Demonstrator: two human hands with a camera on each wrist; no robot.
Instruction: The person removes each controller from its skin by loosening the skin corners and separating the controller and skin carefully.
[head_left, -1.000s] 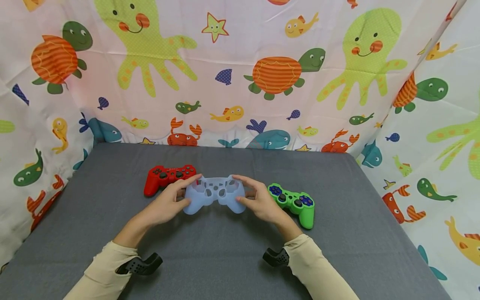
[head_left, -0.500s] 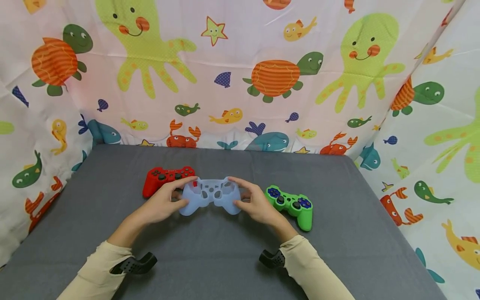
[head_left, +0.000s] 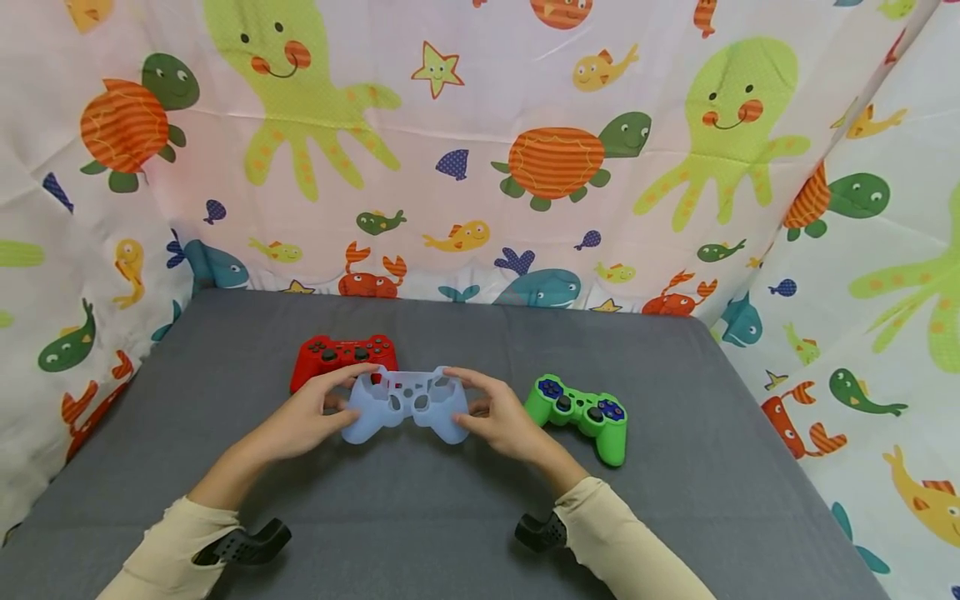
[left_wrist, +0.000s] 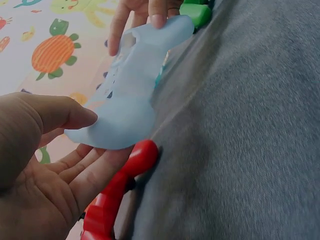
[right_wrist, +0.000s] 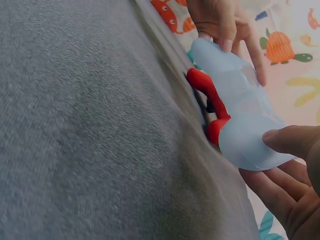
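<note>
I have the pale blue silicone cover (head_left: 406,404) pinched at both horns, left hand (head_left: 303,419) and right hand (head_left: 501,421); it hangs just before the red controller (head_left: 339,356). Looks light, floppy, stretchy; best held by its horns.

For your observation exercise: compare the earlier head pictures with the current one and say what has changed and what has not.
Both hands, left hand and right hand, carried the pale blue cover leftward, now overlapping the red controller. Their hold is unchanged; the green controller stayed put.
</note>
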